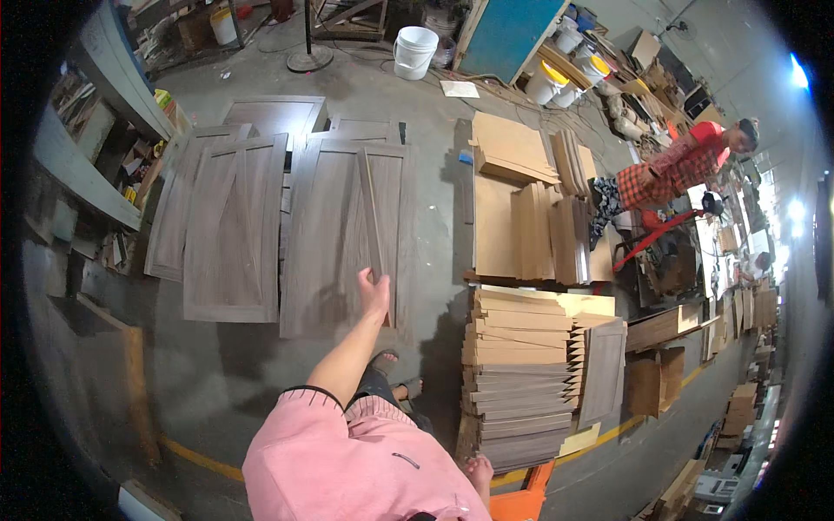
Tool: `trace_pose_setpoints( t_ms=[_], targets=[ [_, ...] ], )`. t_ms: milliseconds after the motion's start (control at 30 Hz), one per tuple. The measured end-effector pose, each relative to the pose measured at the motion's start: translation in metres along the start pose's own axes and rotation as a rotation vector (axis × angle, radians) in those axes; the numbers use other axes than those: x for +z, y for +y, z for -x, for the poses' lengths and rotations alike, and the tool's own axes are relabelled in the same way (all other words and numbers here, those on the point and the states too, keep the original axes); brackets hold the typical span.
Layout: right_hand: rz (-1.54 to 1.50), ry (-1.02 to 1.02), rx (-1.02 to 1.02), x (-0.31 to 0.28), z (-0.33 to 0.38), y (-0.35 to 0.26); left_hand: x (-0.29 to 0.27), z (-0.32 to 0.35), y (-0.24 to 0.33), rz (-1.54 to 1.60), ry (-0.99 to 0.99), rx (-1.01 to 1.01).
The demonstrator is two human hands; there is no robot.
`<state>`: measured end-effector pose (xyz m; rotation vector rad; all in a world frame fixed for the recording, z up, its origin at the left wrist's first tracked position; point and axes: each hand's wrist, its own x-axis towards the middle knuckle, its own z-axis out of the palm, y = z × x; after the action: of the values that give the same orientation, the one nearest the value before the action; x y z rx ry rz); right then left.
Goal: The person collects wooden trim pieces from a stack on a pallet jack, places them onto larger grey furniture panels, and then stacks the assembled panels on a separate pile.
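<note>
Wooden strip [373,234] lies along the grey door panel [343,234] under my right hand [374,291], fingers loosely spread touching it, white bucket [414,50] far off, its contents hidden.

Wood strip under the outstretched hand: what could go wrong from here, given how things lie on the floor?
The long strip lies loose on the grey door panel; lifted by its near end with one hand, it might swing or scrape the face. The panels overlap on the concrete, so a step forward in open sandals could land on an edge. The tall stack of boards close on the right could be bumped.
</note>
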<state>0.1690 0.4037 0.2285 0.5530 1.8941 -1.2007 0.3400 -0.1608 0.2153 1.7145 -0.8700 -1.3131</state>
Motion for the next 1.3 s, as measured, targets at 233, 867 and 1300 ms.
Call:
trace_pose_setpoints(
  t_ms=[233, 867, 1300],
  targets=[
    [0.008, -0.098, 0.018, 0.043, -0.005, -0.053, -0.092, 0.02, 0.017, -0.199, 0.328, 0.183],
    [0.135, -0.028, -0.098, 0.055, -0.012, -0.07, -0.117, 0.056, -0.006, -0.427, 0.108, 0.165],
    [0.139, 0.053, 0.055, 0.013, 0.007, -0.03, -0.006, 0.008, -0.042, -0.43, -0.022, 0.283]
  ],
)
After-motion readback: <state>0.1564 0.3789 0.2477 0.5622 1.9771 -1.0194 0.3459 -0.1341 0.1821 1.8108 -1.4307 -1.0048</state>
